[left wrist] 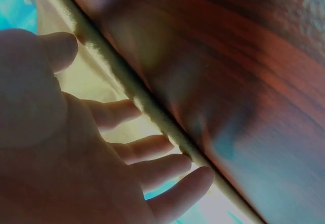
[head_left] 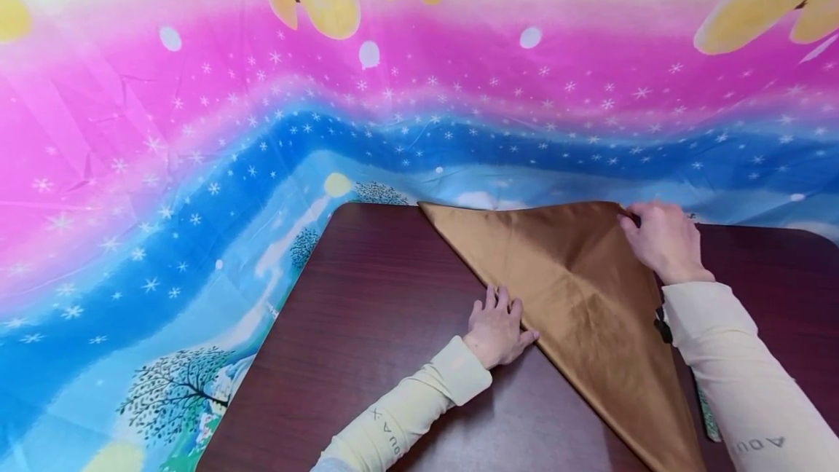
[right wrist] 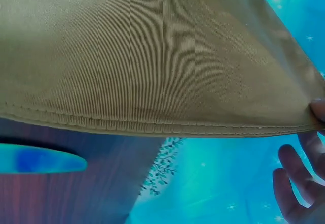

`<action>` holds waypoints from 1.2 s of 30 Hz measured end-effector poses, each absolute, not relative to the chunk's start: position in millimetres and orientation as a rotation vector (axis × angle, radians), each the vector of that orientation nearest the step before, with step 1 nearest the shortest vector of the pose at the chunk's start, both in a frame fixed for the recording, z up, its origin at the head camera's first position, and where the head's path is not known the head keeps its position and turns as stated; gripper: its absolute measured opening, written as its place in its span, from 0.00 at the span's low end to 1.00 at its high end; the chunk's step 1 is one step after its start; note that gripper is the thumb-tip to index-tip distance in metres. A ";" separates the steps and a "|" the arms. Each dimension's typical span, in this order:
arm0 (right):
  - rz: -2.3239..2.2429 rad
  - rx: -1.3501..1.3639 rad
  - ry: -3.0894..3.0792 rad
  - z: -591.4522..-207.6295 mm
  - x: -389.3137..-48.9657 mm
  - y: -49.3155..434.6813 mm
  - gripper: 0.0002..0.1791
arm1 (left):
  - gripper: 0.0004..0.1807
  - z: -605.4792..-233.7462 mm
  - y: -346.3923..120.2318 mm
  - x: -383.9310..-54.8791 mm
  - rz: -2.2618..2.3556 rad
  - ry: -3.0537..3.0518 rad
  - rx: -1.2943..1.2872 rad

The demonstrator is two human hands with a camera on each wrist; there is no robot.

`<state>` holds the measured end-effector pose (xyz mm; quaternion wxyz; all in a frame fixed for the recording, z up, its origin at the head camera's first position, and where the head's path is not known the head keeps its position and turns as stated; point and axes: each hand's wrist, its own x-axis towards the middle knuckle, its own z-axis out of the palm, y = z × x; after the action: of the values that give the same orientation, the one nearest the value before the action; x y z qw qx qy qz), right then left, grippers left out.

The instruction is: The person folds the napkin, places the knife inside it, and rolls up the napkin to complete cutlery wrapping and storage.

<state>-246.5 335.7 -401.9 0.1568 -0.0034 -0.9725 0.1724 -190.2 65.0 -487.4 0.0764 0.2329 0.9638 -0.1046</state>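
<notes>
A shiny golden-brown cloth (head_left: 583,297) lies on the dark wood table, folded into a large triangle. My left hand (head_left: 498,326) rests at its long folded edge with the fingers spread. In the left wrist view, the fingertips (left wrist: 200,181) touch along that fold. Up at the far right corner, my right hand (head_left: 665,239) pinches the cloth between thumb and fingers. The right wrist view shows two stitched hems of the cloth (right wrist: 152,71) lying nearly together, its corner held by the right hand (right wrist: 310,173), which is partly out of frame.
The dark reddish-brown table (head_left: 314,355) has rounded far corners. A narrow green patterned item (head_left: 706,406) lies by the right forearm, partly covered; a blue-teal flat object (right wrist: 45,159) with a rounded end shows in the right wrist view. Behind hangs a printed pink and blue curtain (head_left: 459,100).
</notes>
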 end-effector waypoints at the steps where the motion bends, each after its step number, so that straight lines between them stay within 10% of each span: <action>1: 0.505 -0.016 -2.792 -403.3 -247.1 336.3 0.18 | 0.37 -487.6 65.2 -190.2 -0.318 2.888 0.698; 36: 0.519 0.106 -2.800 -437.6 -253.5 354.3 0.23 | 0.37 -484.1 69.3 -192.2 -0.313 2.871 0.683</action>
<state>-253.5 354.3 -437.6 0.1456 0.0370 -0.9721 0.1802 -192.2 69.3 -484.1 0.0867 0.2293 0.9638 -0.1052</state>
